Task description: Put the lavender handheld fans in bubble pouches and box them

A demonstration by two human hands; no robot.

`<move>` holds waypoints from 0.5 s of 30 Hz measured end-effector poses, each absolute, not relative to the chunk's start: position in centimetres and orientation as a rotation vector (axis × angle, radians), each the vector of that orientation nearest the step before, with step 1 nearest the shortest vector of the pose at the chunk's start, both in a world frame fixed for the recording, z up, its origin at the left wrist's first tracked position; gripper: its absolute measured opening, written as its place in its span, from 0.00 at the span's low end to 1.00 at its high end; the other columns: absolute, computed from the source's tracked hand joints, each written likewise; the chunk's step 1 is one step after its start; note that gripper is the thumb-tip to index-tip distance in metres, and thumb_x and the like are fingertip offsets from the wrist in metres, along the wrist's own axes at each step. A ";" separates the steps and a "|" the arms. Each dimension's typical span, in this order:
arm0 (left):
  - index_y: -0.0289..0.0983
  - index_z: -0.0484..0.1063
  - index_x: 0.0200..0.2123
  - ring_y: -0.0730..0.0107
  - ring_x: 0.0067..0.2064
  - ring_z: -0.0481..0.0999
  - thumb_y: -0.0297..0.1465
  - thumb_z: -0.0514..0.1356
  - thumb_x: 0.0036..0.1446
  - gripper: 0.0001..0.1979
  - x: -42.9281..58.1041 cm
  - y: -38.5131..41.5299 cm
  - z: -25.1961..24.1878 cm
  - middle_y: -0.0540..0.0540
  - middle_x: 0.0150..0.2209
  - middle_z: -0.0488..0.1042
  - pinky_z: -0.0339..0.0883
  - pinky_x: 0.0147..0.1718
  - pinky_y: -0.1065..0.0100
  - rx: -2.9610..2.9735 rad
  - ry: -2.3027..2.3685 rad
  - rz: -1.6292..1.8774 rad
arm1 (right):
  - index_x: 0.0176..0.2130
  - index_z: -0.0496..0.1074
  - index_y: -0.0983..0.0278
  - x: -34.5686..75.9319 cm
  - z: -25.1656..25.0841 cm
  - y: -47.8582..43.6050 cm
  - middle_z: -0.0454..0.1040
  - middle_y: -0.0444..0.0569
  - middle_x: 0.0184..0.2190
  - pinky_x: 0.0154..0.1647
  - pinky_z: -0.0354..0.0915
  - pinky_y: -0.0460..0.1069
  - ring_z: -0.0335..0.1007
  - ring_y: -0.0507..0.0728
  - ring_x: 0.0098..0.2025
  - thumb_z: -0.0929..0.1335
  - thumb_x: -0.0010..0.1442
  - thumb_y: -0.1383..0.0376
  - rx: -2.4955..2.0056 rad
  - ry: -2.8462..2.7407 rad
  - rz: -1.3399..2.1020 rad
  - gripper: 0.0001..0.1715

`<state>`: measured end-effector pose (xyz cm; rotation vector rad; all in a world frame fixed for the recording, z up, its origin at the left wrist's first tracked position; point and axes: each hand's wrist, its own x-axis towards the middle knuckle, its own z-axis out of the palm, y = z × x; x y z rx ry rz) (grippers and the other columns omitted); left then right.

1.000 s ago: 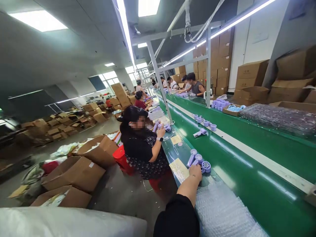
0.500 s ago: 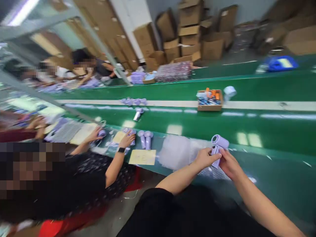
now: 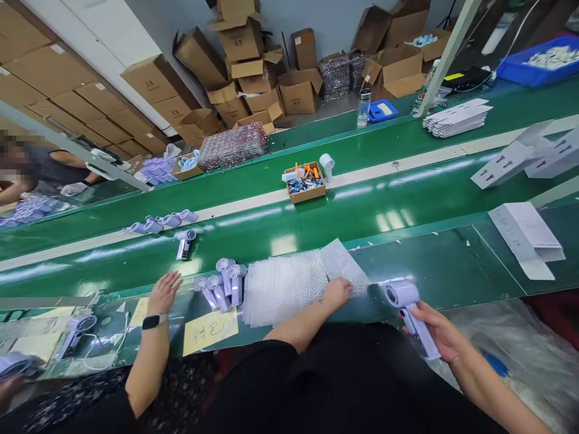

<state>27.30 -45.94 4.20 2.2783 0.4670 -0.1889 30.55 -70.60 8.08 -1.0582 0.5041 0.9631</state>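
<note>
Along worktop (image 3: 434,259), from left: co-worker's hand (image 3: 163,293), fingers extended, near standby fans (image 3: 225,277). Yellow sheet (image 3: 208,331) before fans, at near edge. Beside fans, bubble bags (image 3: 284,286); left hand (image 3: 337,294) at topmost bag's (image 3: 339,259) lower edge, cannot tell whether fingers pinch it. Green worktop stretch between bags and white box (image 3: 529,238) far right. Right hand (image 3: 439,333) before stretch, fingers clamped on purple fan (image 3: 418,327), tilted across near edge.
</note>
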 end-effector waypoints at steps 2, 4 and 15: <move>0.38 0.74 0.30 0.68 0.37 0.72 0.35 0.60 0.55 0.06 28.2 -46.5 4.2 0.50 0.28 0.73 0.64 0.40 0.66 2.201 0.414 -0.227 | 0.50 0.63 0.56 30.3 8.4 -69.3 0.74 0.44 0.34 0.28 0.73 0.50 0.74 0.57 0.35 0.74 0.46 0.68 -1.009 0.416 1.081 0.33; 0.36 0.75 0.31 0.69 0.34 0.71 0.34 0.58 0.56 0.08 28.9 -47.1 4.3 0.50 0.27 0.73 0.64 0.37 0.68 2.119 0.367 -0.253 | 0.54 0.59 0.55 30.8 8.4 -67.9 0.74 0.44 0.33 0.26 0.73 0.50 0.74 0.57 0.34 0.74 0.47 0.68 -1.000 0.321 1.157 0.37; 0.35 0.70 0.33 0.66 0.36 0.68 0.27 0.50 0.59 0.10 26.3 -49.1 7.4 0.44 0.30 0.70 0.64 0.37 0.65 2.269 -0.119 0.247 | 0.45 0.62 0.60 32.0 7.8 -68.1 0.74 0.45 0.30 0.20 0.71 0.49 0.74 0.57 0.29 0.73 0.48 0.65 -1.117 0.330 1.090 0.25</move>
